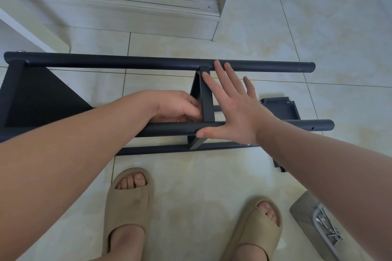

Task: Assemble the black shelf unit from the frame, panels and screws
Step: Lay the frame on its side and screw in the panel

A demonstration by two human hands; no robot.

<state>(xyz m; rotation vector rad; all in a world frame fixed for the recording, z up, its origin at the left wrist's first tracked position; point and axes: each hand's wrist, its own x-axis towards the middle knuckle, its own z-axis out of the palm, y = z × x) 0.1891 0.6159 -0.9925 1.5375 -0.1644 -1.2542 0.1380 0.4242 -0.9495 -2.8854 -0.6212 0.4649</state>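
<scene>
Right hand (231,110): I find it flat and fully open, fingers spread and holding nothing. The forefinger lies along the upper edge of the middle panel (207,99), the other fingertips reach the far tube (127,62), and the thumb rests on the near tube (169,130).

Left hand (176,106): its fingers are curled against the left face of that same panel, just behind the near tube. I cannot tell whether they grip the panel or anything smaller.

The black shelf unit lies on its side on the tiled floor (265,34). Its tubes run left to right, and the middle panel stands on edge between them. An end panel (42,95) is fitted at the left, and a lower tube (159,150) lies nearest my feet. A loose panel (282,108) lies flat on the floor just beyond the right wrist.

A grey tray (303,207) with screws (331,232) in it sits at the lower right, well apart from the frame. Two tan sandals (129,207) are planted in front of it.
</scene>
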